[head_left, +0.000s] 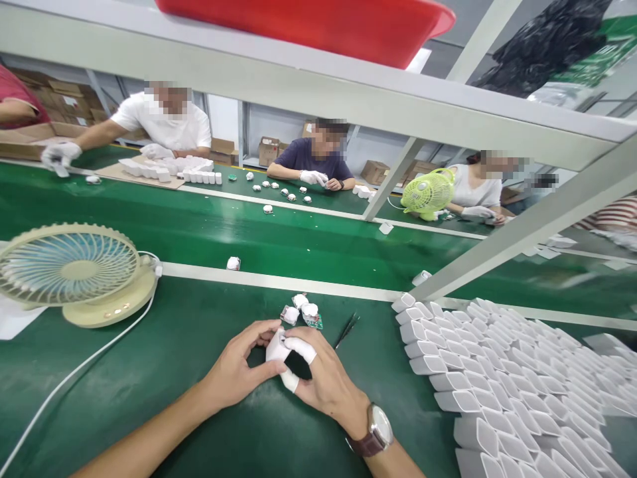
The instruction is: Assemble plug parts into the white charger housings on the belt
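Both hands meet over the green work surface [219, 441] around a small white plastic housing [275, 348]. My left hand [239, 365] grips the housing from its left side, thumb along the lower edge. My right hand [323, 375], with white covers on the thumb and a finger, presses at the housing's upper opening; what lies inside is hidden by the fingers. Just beyond are several small circuit boards with white tops [309, 311]. Black tweezers [347, 330] lie to the right of these boards.
Rows of open white housings [472, 372] fill the right side. A cream desk fan [79, 272] with a white cable [84, 368] stands at left. Beyond runs a green conveyor belt [199, 229] carrying a few parts. A slanted metal post [522, 219] rises at right; co-workers sit opposite.
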`<state>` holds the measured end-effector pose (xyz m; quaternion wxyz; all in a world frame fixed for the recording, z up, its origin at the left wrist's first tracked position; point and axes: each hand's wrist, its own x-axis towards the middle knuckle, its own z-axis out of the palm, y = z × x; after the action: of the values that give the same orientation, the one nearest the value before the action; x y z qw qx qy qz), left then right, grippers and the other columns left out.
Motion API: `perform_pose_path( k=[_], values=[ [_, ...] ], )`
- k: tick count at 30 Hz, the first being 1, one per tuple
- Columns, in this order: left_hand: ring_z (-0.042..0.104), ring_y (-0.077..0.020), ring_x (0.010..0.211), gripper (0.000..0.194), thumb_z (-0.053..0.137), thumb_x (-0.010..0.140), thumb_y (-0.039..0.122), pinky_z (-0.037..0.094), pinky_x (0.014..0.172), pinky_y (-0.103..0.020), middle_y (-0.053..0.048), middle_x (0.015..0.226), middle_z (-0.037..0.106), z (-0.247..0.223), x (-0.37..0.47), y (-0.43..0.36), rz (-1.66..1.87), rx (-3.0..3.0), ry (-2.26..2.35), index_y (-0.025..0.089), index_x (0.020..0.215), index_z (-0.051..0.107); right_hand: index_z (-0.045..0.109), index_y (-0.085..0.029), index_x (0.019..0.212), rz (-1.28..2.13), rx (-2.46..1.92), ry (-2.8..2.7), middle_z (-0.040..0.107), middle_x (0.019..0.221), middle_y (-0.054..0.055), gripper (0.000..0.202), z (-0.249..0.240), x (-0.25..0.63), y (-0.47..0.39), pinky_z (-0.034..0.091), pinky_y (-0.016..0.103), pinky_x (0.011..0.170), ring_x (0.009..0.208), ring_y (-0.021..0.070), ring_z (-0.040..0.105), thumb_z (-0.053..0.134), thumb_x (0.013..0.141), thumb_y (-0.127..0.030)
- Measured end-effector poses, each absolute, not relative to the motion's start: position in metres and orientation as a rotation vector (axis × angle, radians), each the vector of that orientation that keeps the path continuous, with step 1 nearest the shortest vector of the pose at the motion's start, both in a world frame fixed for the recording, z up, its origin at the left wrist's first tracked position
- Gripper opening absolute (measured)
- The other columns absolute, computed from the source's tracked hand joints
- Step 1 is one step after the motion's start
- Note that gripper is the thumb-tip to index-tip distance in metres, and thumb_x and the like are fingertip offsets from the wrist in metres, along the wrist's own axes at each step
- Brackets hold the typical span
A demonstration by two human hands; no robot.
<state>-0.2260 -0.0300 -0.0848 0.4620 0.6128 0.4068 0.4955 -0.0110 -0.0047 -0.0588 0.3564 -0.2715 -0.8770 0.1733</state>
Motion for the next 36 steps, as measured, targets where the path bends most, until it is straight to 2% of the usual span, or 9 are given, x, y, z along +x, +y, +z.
perform_pose_path(
  k=[4,9,13,18,21,25,29,33,36],
  values=[
    [0.069,-0.0251,0.107,0.055,0.084,0.086,0.036,0.058,0.093,-0.039,-0.014,0.137,0.06,-0.072,-0.225,-0.031,1.178,1.314,0.782,0.025,0.136,0.065,0.049,-0.024,0.142,0.754,-0.757,-1.98,0.073,0.116,0.009,0.052,-0.066,-0.015,-0.006,0.062,0.04,0.096,0.102,0.0231,0.073,0.065,0.093,-0.022],
    [0.068,-0.0207,0.087,0.058,0.089,0.079,0.037,0.056,0.08,-0.034,-0.008,0.096,0.073,-0.067,-0.224,-0.03,1.088,1.059,0.825,0.019,0.131,0.069,0.053,-0.024,0.141,1.107,-0.786,-1.806,0.076,0.112,0.01,0.046,-0.071,-0.018,-0.007,0.064,0.042,0.095,0.098,0.0228,0.077,0.063,0.1,-0.043],
    [0.067,-0.0193,0.082,0.058,0.094,0.071,0.036,0.055,0.075,-0.032,-0.007,0.089,0.074,-0.067,-0.223,-0.028,1.098,0.947,0.844,0.018,0.122,0.073,0.058,-0.025,0.136,1.241,-0.801,-1.728,0.077,0.112,0.01,0.049,-0.073,-0.019,-0.007,0.062,0.047,0.099,0.101,0.0245,0.077,0.066,0.098,-0.053],
    [0.063,-0.0151,0.069,0.062,0.096,0.067,0.033,0.051,0.064,-0.027,-0.004,0.08,0.072,-0.069,-0.224,-0.027,1.104,0.851,0.875,0.016,0.122,0.075,0.057,-0.026,0.138,1.309,-0.85,-1.692,0.077,0.11,0.01,0.05,-0.075,-0.019,-0.007,0.063,0.047,0.097,0.097,0.0241,0.078,0.066,0.098,-0.054],
    [0.061,-0.0139,0.066,0.066,0.097,0.066,0.031,0.049,0.056,-0.024,-0.006,0.084,0.074,-0.069,-0.224,-0.026,1.099,0.816,0.909,0.016,0.125,0.074,0.056,-0.026,0.139,1.352,-0.842,-1.682,0.077,0.11,0.009,0.05,-0.075,-0.021,-0.007,0.062,0.047,0.098,0.097,0.0237,0.078,0.065,0.098,-0.054],
    [0.061,-0.0117,0.066,0.069,0.098,0.063,0.028,0.046,0.048,-0.021,-0.013,0.109,0.074,-0.069,-0.224,-0.025,1.114,0.801,0.92,0.016,0.127,0.072,0.057,-0.025,0.138,1.359,-0.822,-1.696,0.077,0.11,0.009,0.049,-0.073,-0.023,-0.007,0.061,0.046,0.101,0.098,0.023,0.077,0.066,0.098,-0.053],
    [0.066,-0.0141,0.072,0.07,0.097,0.066,0.032,0.057,0.058,-0.025,-0.013,0.115,0.073,-0.069,-0.225,-0.026,1.14,0.874,0.902,0.018,0.129,0.07,0.058,-0.025,0.136,1.297,-0.796,-1.715,0.075,0.115,0.01,0.044,-0.071,-0.024,-0.008,0.06,0.045,0.102,0.103,0.023,0.076,0.065,0.099,-0.048],
    [0.072,-0.0228,0.095,0.052,0.085,0.081,0.045,0.063,0.084,-0.038,-0.012,0.118,0.073,-0.071,-0.227,-0.026,1.189,1.068,0.916,0.019,0.124,0.071,0.054,-0.025,0.142,1.187,-0.761,-1.756,0.074,0.118,0.011,0.044,-0.076,-0.026,-0.008,0.062,0.044,0.099,0.106,0.0232,0.075,0.062,0.101,-0.036],
    [0.072,-0.0252,0.103,0.043,0.081,0.086,0.045,0.063,0.089,-0.039,-0.012,0.124,0.069,-0.075,-0.227,-0.026,1.299,1.262,1.015,0.021,0.12,0.071,0.054,-0.024,0.144,1.043,-0.758,-1.791,0.073,0.122,0.011,0.045,-0.082,-0.026,-0.006,0.061,0.043,0.101,0.106,0.0226,0.075,0.058,0.099,-0.024]
  ],
)
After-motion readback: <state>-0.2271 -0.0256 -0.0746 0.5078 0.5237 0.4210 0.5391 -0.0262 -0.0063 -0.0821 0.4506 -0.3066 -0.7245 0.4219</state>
